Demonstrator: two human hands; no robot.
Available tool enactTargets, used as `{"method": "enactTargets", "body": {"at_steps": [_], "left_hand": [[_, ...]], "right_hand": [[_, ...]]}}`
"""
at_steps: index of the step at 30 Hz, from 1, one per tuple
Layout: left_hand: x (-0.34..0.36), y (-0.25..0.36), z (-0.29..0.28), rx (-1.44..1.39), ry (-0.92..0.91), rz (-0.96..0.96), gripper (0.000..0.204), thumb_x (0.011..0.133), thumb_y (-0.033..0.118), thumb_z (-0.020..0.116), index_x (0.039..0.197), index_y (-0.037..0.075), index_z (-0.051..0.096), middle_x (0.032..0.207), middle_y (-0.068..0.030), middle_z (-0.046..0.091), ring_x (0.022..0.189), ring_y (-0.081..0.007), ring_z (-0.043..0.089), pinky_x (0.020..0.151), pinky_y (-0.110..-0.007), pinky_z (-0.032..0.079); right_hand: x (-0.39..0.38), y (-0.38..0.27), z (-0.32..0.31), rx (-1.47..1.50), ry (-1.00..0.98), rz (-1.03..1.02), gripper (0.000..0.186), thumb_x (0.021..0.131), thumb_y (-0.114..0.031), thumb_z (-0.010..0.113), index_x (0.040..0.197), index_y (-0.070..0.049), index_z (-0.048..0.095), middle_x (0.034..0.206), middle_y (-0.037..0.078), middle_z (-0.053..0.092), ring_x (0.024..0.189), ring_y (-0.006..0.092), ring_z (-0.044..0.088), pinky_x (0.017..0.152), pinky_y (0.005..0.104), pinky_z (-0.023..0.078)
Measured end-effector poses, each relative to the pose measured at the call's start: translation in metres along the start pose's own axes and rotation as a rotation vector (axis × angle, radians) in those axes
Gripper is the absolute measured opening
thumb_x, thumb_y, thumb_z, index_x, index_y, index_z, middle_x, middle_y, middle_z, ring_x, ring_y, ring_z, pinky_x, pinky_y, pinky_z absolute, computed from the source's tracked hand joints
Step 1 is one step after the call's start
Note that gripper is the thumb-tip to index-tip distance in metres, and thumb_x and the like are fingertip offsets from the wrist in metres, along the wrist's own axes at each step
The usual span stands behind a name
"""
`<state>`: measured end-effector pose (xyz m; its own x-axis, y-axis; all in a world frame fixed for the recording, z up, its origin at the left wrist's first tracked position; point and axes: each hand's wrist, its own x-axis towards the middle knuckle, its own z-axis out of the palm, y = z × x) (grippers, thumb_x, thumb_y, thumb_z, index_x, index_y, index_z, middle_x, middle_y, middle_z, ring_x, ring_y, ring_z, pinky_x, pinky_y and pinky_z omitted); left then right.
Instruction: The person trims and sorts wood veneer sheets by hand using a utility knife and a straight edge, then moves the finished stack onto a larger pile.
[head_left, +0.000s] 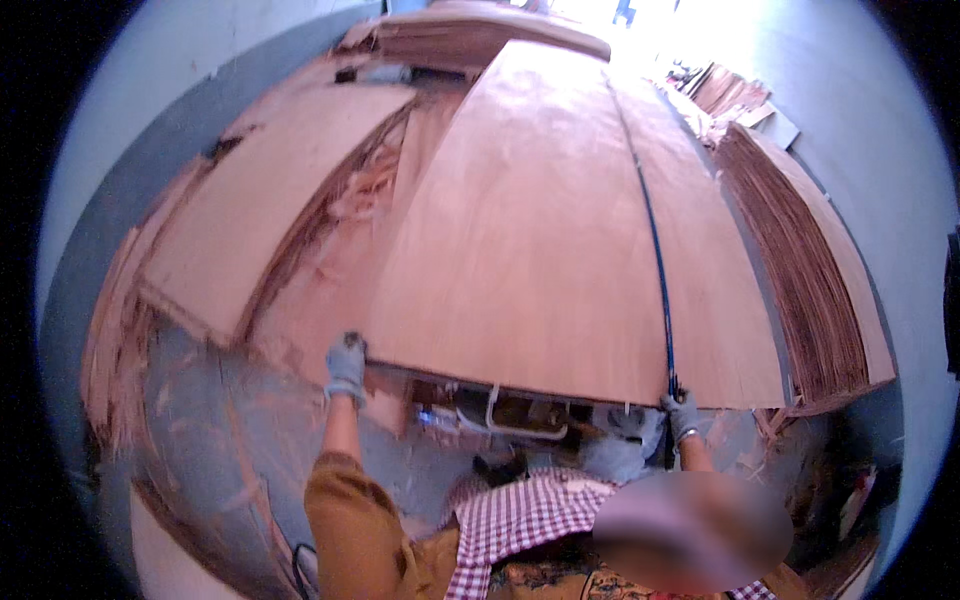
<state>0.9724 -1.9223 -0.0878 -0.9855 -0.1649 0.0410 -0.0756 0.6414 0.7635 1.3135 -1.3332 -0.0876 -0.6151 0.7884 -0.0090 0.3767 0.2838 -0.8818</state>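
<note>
A broad, pale wood veneer sheet [530, 240] stretches away in front of me. My left hand [346, 368], in a grey glove with darkened fingertips, is closed at its near left corner. A long, thin dark strip [655, 245], rod-like, runs lengthwise over the wood and passes below the near edge. My right hand [682, 415], also gloved, is closed around the strip's near end beside that edge. The fingers' undersides are hidden in both hands.
To the left lies another stack of sheets [270, 180], with torn veneer scraps [365, 190] beside it. A thick veneer stack [800, 270] stands on the right. Further sheets [480, 40] are piled at the back. Under the near edge is a metal frame [515, 430].
</note>
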Motion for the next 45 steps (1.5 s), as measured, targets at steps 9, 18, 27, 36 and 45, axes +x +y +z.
{"method": "enactTargets", "body": {"at_steps": [9,18,27,36,45], "left_hand": [[0.002,0.008,0.002,-0.102,-0.054,-0.063,0.026,0.077,0.017,0.062,0.100,0.006,0.063,0.089,-0.0146,0.066,0.083,-0.0225,0.063,0.075,-0.033,0.048],[-0.001,0.018,-0.009,0.100,0.068,-0.039,0.018,0.078,0.016,0.058,0.090,0.005,0.066,0.087,-0.0175,0.065,0.083,-0.0287,0.063,0.074,-0.036,0.047],[0.019,0.035,-0.003,0.278,0.004,0.001,0.022,0.076,0.017,0.052,0.089,0.004,0.065,0.090,-0.0210,0.062,0.088,-0.0337,0.061,0.075,-0.039,0.047],[0.063,-0.064,-0.049,0.493,-0.096,0.165,0.040,0.082,0.031,0.049,0.086,-0.006,0.062,0.082,-0.0237,0.063,0.068,-0.0348,0.057,0.062,-0.046,0.042],[0.058,-0.043,-0.006,0.347,-0.021,0.105,0.017,0.084,0.010,0.053,0.092,-0.003,0.060,0.082,-0.0158,0.062,0.073,-0.0221,0.055,0.069,-0.034,0.045]], "right_hand": [[0.006,0.014,-0.002,0.033,-0.133,0.103,0.031,0.079,-0.016,0.066,0.102,-0.003,0.051,0.080,0.002,0.056,0.067,0.0123,0.050,0.061,0.0243,0.043],[0.001,-0.007,-0.003,-0.060,-0.076,-0.005,0.025,0.079,-0.017,0.066,0.098,-0.005,0.055,0.075,-0.001,0.054,0.064,0.0103,0.047,0.057,0.0246,0.041],[0.002,0.004,-0.005,0.068,-0.134,0.048,0.026,0.079,-0.013,0.065,0.101,-0.005,0.054,0.084,0.000,0.055,0.070,0.0107,0.049,0.062,0.0252,0.042],[-0.001,-0.059,0.043,-0.173,-0.121,0.134,0.048,0.071,-0.030,0.062,0.110,-0.003,0.056,0.101,0.018,0.063,0.093,0.0275,0.060,0.082,0.0351,0.046],[-0.018,-0.026,0.026,-0.083,0.000,0.147,0.043,0.068,-0.030,0.064,0.100,-0.002,0.057,0.098,0.020,0.062,0.093,0.0316,0.059,0.080,0.0373,0.045]]}}
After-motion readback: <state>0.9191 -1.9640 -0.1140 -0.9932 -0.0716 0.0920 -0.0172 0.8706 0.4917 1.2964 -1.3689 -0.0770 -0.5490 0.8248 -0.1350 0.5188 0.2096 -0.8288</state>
